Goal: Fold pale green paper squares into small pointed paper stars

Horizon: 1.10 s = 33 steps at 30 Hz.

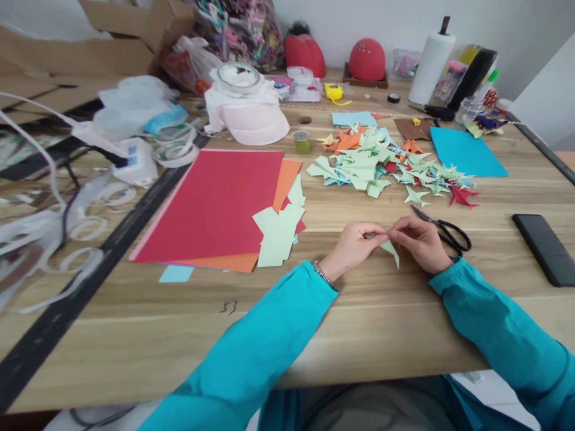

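Note:
Between my two hands is a small pale green folded paper piece (392, 251), one pointed end hanging down. My left hand (354, 244) pinches it from the left, thumb against fingers. From the other side my right hand (420, 240) pinches its upper part, and the fingertips of both hands meet there. Black-handled scissors (449, 233) lie just behind my right hand, partly covered by it. Beyond the hands spreads a pile of folded paper shapes (363, 161), mostly pale green, with some orange, red and blue ones.
Red sheets (220, 203) lie at left, with cut green paper pieces (281, 233) on their right edge. A phone (545, 248) rests at far right. Behind stand a thread spool (302, 142), a blue sheet (467, 152), a yellow tape measure (333, 91) and a white roll (431, 69).

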{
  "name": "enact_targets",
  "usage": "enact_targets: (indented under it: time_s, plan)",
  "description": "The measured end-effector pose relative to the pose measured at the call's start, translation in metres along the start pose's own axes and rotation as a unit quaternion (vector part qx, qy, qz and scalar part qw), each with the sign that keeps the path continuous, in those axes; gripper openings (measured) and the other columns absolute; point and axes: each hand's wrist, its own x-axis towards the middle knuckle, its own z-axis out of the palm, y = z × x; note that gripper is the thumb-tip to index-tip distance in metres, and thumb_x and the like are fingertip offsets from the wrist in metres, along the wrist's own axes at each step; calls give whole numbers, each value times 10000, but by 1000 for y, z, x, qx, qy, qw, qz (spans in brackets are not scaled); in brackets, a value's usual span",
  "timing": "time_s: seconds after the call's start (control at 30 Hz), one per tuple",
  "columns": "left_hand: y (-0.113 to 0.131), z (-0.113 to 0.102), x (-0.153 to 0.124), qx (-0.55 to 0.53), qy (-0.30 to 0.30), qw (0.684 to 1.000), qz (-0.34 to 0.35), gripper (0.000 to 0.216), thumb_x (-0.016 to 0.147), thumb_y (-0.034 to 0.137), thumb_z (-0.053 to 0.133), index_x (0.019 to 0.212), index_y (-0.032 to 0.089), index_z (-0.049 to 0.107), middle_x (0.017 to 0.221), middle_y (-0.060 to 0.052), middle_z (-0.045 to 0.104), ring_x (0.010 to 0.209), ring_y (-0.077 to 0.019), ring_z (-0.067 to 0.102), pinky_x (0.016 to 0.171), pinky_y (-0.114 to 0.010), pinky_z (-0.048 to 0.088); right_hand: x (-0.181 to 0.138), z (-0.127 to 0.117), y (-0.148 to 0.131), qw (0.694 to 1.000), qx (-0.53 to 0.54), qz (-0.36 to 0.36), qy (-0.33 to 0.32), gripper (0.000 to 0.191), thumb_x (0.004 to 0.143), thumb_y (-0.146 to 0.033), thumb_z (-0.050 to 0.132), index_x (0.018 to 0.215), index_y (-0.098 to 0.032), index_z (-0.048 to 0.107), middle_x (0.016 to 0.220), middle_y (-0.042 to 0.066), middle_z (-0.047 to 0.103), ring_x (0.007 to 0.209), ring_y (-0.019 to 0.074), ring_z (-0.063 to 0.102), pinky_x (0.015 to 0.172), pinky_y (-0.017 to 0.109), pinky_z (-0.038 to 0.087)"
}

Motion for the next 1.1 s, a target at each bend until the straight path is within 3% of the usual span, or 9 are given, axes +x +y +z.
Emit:
enact_targets:
  time_s: [0.23,0.47,0.67,0.8,0.97,1.1]
  plan:
    - [-4,2,0,45,13,998,49,105,723,222,606,712,136,664,694,-31,642,641,-117,557,589,-223,423,0,-1,4,1000,13,-1,-8,206,722,-365,666,718,-176,585,644,1,581,540,106,500,486,242,398]
    - [-5,3,-1,99,9,990,96,101,738,202,592,690,135,650,696,-39,628,663,-122,562,612,-228,431,-1,-1,2,999,-40,10,-13,229,729,-364,661,665,-165,568,586,-8,535,527,101,455,486,242,353]
    - [-5,3,-1,97,-23,988,114,99,738,199,590,680,145,649,702,-36,623,664,-121,563,630,-232,444,-3,-2,1,998,28,53,-32,270,749,-333,648,588,-166,510,515,-34,493,483,84,400,470,234,292]
    - [-3,4,-2,78,-25,992,91,110,740,233,596,710,152,664,745,-47,652,697,-129,587,640,-235,458,-1,-1,1,995,74,68,-22,287,747,-308,655,555,-165,496,497,-35,492,478,84,404,482,238,290]
    - [1,5,-3,12,23,999,30,242,650,295,691,833,138,675,878,-80,688,765,-158,624,651,-256,495,1,-1,0,991,114,67,5,272,746,-318,654,573,-172,503,488,-35,500,460,88,408,475,237,300]
    - [0,4,-2,8,41,999,7,248,622,283,712,819,136,681,840,-71,697,649,-127,608,599,-246,489,0,0,-2,992,110,57,7,279,745,-328,655,571,-172,504,494,-32,504,468,90,423,482,236,325]
